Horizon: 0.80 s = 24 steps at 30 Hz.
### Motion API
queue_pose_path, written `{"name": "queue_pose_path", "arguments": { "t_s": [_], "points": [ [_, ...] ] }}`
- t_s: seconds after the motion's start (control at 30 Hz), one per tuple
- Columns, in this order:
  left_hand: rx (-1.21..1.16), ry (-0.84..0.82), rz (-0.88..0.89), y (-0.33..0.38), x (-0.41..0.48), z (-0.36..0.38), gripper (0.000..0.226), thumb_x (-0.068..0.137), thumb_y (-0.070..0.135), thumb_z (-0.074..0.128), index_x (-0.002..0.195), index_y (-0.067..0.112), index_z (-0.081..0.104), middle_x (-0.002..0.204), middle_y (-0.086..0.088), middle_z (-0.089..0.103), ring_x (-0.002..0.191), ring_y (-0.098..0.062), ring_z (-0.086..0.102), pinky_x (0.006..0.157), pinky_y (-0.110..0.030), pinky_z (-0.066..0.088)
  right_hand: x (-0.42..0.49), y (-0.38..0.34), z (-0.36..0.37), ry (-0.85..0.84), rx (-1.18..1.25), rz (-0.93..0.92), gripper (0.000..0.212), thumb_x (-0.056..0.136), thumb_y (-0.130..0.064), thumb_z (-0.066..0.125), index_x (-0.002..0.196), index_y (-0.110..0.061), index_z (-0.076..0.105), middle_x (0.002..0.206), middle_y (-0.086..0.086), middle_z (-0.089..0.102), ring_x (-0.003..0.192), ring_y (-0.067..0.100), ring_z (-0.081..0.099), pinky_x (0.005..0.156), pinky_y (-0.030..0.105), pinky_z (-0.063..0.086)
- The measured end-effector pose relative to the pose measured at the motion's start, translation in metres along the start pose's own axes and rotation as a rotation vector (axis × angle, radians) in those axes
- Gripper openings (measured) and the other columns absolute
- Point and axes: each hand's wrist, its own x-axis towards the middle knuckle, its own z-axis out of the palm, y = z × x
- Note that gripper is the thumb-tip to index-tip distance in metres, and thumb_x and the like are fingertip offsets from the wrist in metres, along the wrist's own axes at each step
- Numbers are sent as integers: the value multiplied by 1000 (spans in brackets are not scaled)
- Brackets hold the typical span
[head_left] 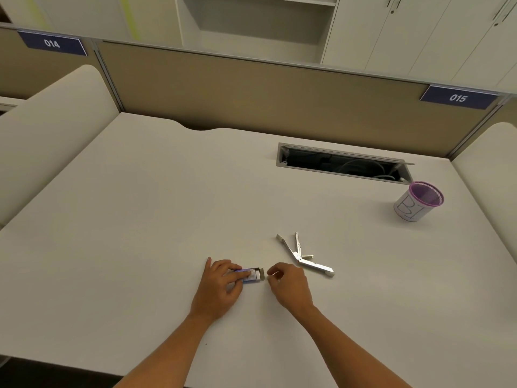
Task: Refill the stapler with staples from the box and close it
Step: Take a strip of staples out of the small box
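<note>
A small blue and white staple box (254, 274) lies on the white desk (140, 219), its right end flap open. My left hand (221, 287) presses on the box and holds it down. My right hand (288, 284) sits just right of the open end, thumb and forefinger pinched together; whether a staple strip is between them is too small to tell. A silver stapler (303, 257) lies swung wide open behind my right hand, its arms spread apart.
A purple-rimmed mesh pen cup (418, 201) with a white label stands at the right. An open cable slot (344, 163) is cut into the desk behind it. Padded partitions wall the desk at the back and both sides.
</note>
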Motion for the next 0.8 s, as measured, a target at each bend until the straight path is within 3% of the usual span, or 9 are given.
{"name": "queue_pose_path", "arguments": {
  "t_s": [0.17,0.33,0.53,0.67,0.8],
  "points": [
    [13,3,-4,-2,0,4,22,82,35,63,103,39,69,99,17,63,101,-2,51,111,-45,22,-2,-6,9,8,332,185,11,86,-9,61,85,-9,72,69,12,74,57,19,69,61,38,61],
    [48,-6,14,-4,0,3,21,84,41,61,104,40,69,99,18,64,100,-4,53,110,-45,25,-1,-12,10,-15,478,271,10,88,-17,64,85,-11,72,75,7,73,58,15,69,46,25,54],
    [72,0,32,-3,1,3,21,85,40,61,104,39,69,100,16,64,101,-5,54,110,-45,25,4,-15,12,-1,405,268,12,85,-21,69,75,-13,71,70,8,72,63,20,72,47,28,57],
    [68,-1,34,-4,1,4,22,85,40,61,106,41,67,101,18,63,103,-4,52,110,-44,24,7,-17,14,7,337,268,9,76,-18,69,72,-10,72,66,13,73,50,19,63,48,35,60],
    [67,3,42,-5,1,4,23,85,41,60,108,41,66,102,17,64,104,-4,52,110,-45,25,10,-20,15,23,305,245,7,73,-16,68,72,-12,72,67,11,73,49,18,62,49,37,61]
  ]
}}
